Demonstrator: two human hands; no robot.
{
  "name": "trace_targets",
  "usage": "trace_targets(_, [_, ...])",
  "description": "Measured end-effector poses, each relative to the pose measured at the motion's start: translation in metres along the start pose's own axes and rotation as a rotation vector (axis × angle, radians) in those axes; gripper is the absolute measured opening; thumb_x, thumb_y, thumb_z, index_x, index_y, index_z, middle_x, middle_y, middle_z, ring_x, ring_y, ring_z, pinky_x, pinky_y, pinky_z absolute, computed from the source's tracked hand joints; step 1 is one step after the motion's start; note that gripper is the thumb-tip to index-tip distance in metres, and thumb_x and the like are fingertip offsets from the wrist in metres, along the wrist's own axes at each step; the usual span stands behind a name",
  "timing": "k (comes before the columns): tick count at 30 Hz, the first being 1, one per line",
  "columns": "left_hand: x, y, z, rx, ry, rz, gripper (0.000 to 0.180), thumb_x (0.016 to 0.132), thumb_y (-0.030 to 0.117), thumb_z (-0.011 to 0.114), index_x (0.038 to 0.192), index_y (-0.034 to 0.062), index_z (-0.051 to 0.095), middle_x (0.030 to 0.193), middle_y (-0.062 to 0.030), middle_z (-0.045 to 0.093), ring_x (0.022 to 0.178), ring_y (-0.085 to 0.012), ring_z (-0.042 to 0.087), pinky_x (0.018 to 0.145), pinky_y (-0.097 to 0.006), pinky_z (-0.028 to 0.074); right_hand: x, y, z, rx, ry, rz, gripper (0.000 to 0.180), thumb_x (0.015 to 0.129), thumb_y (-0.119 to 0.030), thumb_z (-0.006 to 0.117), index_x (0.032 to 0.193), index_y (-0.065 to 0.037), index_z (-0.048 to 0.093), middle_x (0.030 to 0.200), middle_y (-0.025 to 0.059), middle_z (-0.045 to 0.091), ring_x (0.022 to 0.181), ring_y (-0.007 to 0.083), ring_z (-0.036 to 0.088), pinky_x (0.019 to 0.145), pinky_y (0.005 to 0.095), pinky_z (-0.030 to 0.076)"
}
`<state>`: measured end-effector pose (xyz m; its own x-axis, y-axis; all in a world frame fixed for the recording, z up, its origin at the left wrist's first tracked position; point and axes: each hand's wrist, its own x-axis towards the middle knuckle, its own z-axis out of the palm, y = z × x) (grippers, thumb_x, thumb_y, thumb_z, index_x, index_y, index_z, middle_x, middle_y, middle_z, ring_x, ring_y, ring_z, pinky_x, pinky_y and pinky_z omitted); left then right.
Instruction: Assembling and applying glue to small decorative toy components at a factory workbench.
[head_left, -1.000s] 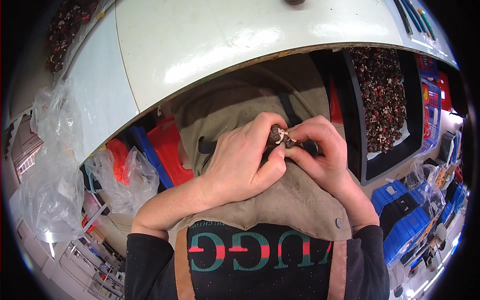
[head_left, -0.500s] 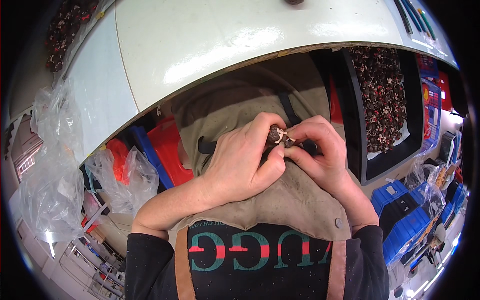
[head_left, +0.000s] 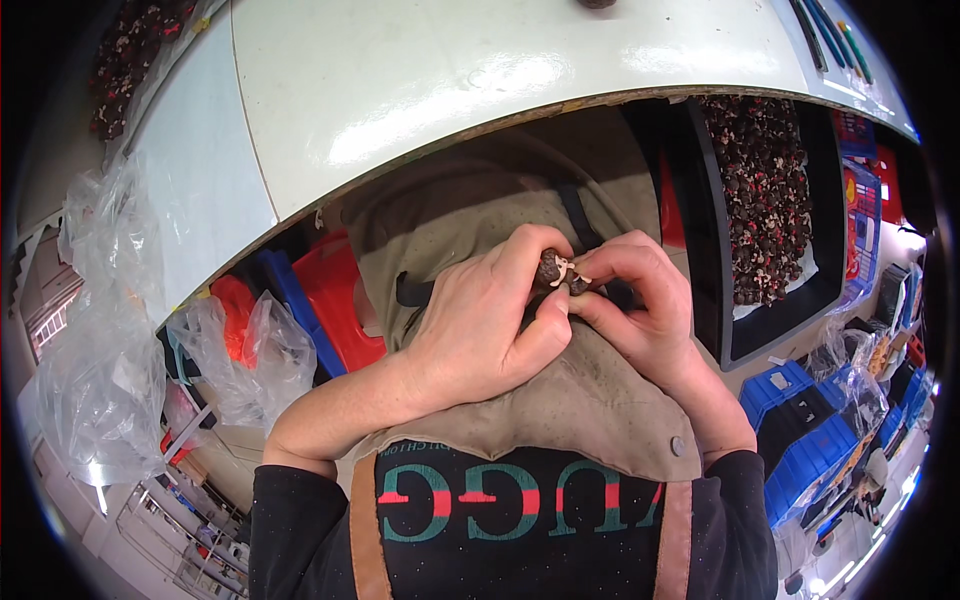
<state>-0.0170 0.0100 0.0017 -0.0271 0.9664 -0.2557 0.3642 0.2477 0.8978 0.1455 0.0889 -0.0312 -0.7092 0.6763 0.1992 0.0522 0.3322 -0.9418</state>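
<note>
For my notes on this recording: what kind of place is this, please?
Probably a small assembly workshop. Both hands, left hand and right hand, pinch a small dark part over an apron, beside a black tray of similar pieces, a white workbench and blue crates.

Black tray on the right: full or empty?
Full: the black tray is covered nearly edge to edge with small dark pieces.

White table (head_left: 420,90), pens (head_left: 825,30) at far corner
</note>
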Motion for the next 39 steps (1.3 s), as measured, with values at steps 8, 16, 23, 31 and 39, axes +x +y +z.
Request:
trace_targets(8, [0.0005,-0.0001,-0.0012,-0.008,-0.006,-0.008,0.029,0.078,0.018,0.051,0.101,0.0019,0.045,0.078,-0.0156,0.058,0.071,-0.0346,0.058,0.063,-0.042,0.046,0.0003,0.0013,0.0007,0.006,0.000,-0.002,0.031,0.067,0.000,0.075,0.092,-0.002,0.056,0.081,0.0077,0.058,0.067,0.0160,0.060,0.058,0.0249,0.051])
trace_targets(16, [-0.0014,-0.0056,0.0023,-0.083,0.027,0.016,0.041,0.079,0.017,0.052,0.115,0.0013,0.042,0.077,-0.0131,0.058,0.068,-0.0299,0.059,0.062,-0.039,0.046,0.0006,0.0000,-0.0016,-0.016,-0.008,0.011,0.032,0.067,0.001,0.075,0.093,-0.002,0.056,0.083,0.0084,0.058,0.069,0.0164,0.059,0.059,0.0250,0.051])
trace_targets(23, [-0.0030,-0.0025,0.0021,-0.204,0.014,0.040,0.051,0.082,0.016,0.054,0.127,0.0018,0.036,0.088,-0.0100,0.056,0.067,-0.0194,0.055,0.062,-0.031,0.046,-0.0047,0.0047,0.0006,0.097,0.086,0.005,0.034,0.065,0.002,0.075,0.091,-0.002,0.055,0.083,0.0084,0.057,0.071,0.0167,0.058,0.061,0.0250,0.050])
trace_targets(31, [0.0006,-0.0026,-0.0005,-0.188,0.009,0.106,0.047,0.080,0.013,0.054,0.123,0.0030,0.040,0.094,-0.0119,0.056,0.071,-0.0210,0.056,0.064,-0.031,0.048,-0.0064,0.0030,0.0049,0.177,0.122,0.080,0.034,0.065,0.001,0.076,0.090,-0.002,0.053,0.086,0.0085,0.057,0.073,0.0163,0.057,0.063,0.0253,0.049])
trace_targets(39, [0.0024,0.0028,-0.0029,-0.121,0.076,0.160,0.043,0.077,0.006,0.057,0.119,0.0045,0.047,0.098,-0.0113,0.049,0.086,-0.0201,0.055,0.071,-0.029,0.048,0.0009,-0.0014,0.0006,0.004,0.085,-0.031,0.037,0.063,0.003,0.076,0.090,-0.004,0.053,0.085,0.0085,0.057,0.077,0.0194,0.057,0.063,0.0267,0.048])
